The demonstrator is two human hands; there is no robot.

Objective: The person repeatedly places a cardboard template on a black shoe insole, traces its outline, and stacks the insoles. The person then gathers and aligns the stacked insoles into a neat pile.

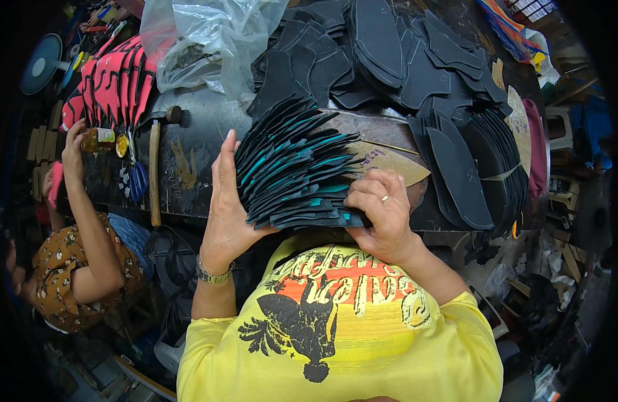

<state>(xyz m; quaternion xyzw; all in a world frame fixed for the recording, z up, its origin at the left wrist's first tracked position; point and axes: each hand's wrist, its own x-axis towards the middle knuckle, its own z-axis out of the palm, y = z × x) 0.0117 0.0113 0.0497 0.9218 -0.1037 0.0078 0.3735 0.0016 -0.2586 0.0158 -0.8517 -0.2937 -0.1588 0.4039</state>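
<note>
A thick fanned stack of black cut pieces (pixel 295 164) with teal edges or undersides is in front of me, at the near edge of the dark table. My left hand (pixel 225 187) holds the stack's left side, its palm against the piece ends, fingers pointing up and away and the thumb side along the near edge. At the near right corner, my right hand (pixel 383 211) has curled fingers gripping the stack's edge; its fingertips are partly hidden. A tan pointed pattern piece (pixel 393 164) lies just beyond my right hand, with a thin stick (pixel 386 145) by it.
Many black cut pieces (pixel 383 60) cover the far table. At right stands a banded bundle (pixel 507 161). A clear plastic bag (pixel 212 40), pink-and-black pieces (pixel 118 84), a hammer (pixel 155 174) and blue-handled scissors (pixel 139 181) lie left. A co-worker (pixel 88 275) sits at left.
</note>
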